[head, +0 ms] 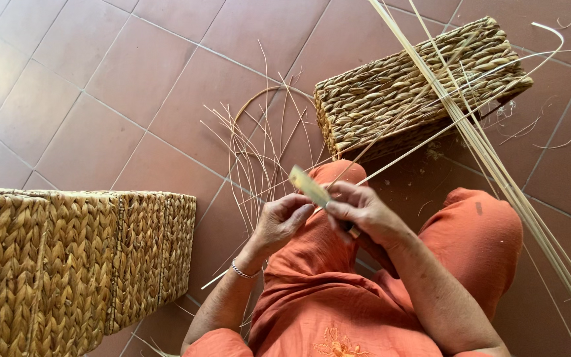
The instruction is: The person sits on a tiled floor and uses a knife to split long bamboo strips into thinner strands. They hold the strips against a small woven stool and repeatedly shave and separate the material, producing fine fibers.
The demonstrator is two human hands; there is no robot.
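Pale straw-coloured cane made up nearly everything in view, and the piece in hand was a flat strip of cane (307,184), held above the person's lap at the middle of the scene. The left hand (283,221) pinched it from below, thumb and fingers closed on the strip, while the right hand (363,213) was closed around what looked like a small knife handle (352,231) and pressed against the same strip; the blade itself could not be made out. The strip looked very light, thin and springy, stiff along its length yet likely to split or kink if bent sharply, so a close grip right beside the working point, with the two hands touching, seemed the safest hold. A bundle of long canes (477,142) ran from the far middle down to the near right, crossing over a woven basket (408,89) that lay on the tiled floor (100,99) far right of the knees. Loose thin strands (259,145) stood and curled just left of that basket. A larger woven basket (74,264) sat at the near left. The person wore orange clothing (325,297) and a bracelet (242,271) on the left wrist.
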